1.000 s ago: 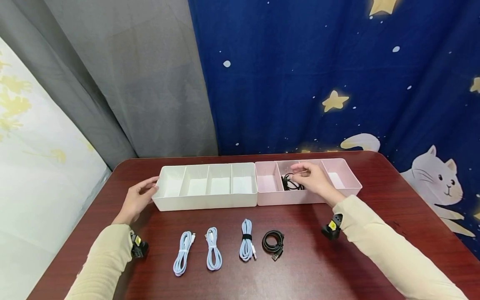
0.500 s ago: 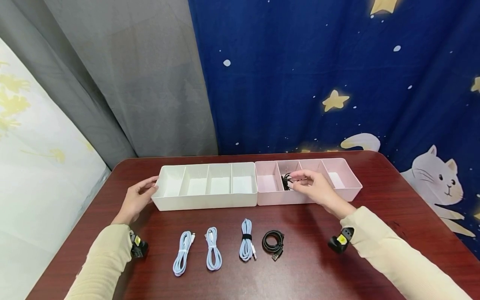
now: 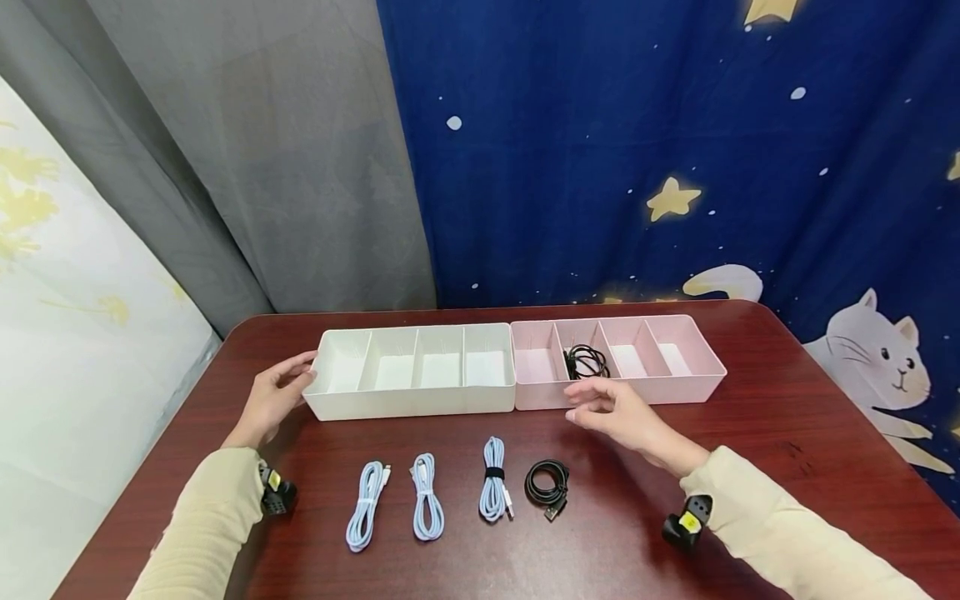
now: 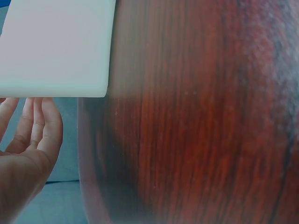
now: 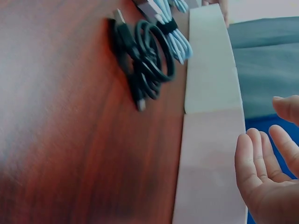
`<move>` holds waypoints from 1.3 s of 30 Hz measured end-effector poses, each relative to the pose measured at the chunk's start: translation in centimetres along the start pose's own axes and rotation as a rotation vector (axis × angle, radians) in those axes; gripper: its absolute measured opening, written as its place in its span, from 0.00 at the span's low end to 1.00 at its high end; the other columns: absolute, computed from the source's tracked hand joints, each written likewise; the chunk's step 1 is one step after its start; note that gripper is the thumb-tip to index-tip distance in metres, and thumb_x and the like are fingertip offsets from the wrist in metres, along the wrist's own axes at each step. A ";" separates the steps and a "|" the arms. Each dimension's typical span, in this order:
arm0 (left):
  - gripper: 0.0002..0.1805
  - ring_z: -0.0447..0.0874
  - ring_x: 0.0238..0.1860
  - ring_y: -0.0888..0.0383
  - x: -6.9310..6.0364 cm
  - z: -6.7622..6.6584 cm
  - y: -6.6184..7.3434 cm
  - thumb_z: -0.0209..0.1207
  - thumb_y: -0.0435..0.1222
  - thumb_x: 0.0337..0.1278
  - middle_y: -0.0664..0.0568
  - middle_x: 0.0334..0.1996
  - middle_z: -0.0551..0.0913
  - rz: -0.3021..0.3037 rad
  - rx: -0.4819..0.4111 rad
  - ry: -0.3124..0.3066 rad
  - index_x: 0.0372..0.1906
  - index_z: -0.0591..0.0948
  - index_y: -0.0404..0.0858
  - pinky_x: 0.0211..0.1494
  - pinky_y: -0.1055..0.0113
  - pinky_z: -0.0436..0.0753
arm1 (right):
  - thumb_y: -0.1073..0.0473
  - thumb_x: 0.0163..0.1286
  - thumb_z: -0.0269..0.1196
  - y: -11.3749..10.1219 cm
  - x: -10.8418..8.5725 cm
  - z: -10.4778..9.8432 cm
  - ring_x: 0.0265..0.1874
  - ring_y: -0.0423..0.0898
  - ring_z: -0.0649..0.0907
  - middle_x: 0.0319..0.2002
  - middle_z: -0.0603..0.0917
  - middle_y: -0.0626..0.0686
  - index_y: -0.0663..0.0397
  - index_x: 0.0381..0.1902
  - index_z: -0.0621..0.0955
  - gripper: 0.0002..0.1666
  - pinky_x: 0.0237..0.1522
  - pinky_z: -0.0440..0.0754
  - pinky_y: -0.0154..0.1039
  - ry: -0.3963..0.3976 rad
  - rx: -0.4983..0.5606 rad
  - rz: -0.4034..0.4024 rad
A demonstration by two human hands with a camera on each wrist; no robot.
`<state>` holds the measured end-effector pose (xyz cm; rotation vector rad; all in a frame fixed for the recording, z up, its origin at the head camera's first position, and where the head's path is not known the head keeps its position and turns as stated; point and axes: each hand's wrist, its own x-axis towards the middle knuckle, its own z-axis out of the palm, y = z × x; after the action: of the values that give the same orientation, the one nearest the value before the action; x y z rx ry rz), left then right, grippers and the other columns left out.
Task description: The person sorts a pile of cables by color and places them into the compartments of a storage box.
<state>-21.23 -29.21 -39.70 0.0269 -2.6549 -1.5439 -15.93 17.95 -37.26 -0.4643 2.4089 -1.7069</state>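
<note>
A black cable [image 3: 579, 358] lies loosely looped in the pink tray [image 3: 654, 392], in the second compartment from the left, just beyond the right hand [image 3: 618, 417]. That hand is over the near side of the tray, its fingers loosely bent with a gap to the thumb, and it holds nothing; whether the fingertips touch the front wall I cannot tell. The left hand [image 3: 272, 400] is well apart from this cable, at the far end of the white tray [image 3: 408, 406], its fingers relaxed and resting against the end wall without gripping. The two trays stand end to end on the table [image 3: 300, 575], the white one on the left, each split into four compartments. Four more bundles lie in a row on the table in front of the trays, between the hands and nearer the person. A coiled black cord [image 3: 534, 493] is closest to the right hand, to its left and a little nearer the person. Next comes a pale blue bundle tied with a black strap [image 3: 494, 473], then a middle blue bundle [image 3: 427, 504], and last a leftmost blue bundle [image 3: 363, 512], the nearest to the left hand.
</note>
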 end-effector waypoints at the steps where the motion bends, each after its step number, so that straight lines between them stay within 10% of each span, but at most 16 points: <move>1: 0.26 0.70 0.36 0.72 0.0 0.0 0.0 0.49 0.44 0.62 0.42 0.50 0.68 -0.001 0.001 0.000 0.62 0.65 0.37 0.37 0.70 0.77 | 0.64 0.56 0.63 0.1 -0.1 0.2 0.36 0.45 0.79 0.44 0.75 0.68 0.71 0.47 0.74 0.22 0.36 0.76 0.34 -0.009 0.008 0.000; 19: 0.27 0.70 0.37 0.71 0.0 0.1 0.1 0.48 0.45 0.61 0.44 0.49 0.68 -0.008 -0.007 0.003 0.62 0.65 0.37 0.36 0.72 0.76 | 0.67 0.57 0.61 2.0 -1.6 2.8 0.33 0.43 0.79 0.42 0.75 0.70 0.75 0.48 0.71 0.23 0.34 0.77 0.34 -0.181 0.121 0.030; 39: 0.27 0.71 0.36 0.72 -0.2 0.1 0.3 0.48 0.44 0.62 0.41 0.50 0.68 -0.001 -0.023 0.001 0.62 0.64 0.36 0.35 0.73 0.76 | 0.62 0.54 0.65 3.3 -2.2 3.4 0.35 0.48 0.77 0.41 0.78 0.61 0.68 0.45 0.76 0.22 0.31 0.75 0.34 -0.195 -0.005 0.030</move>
<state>-21.05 -28.94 -39.46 0.0284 -2.6363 -1.5745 -13.36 16.65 -41.61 -0.5638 2.2712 -1.5648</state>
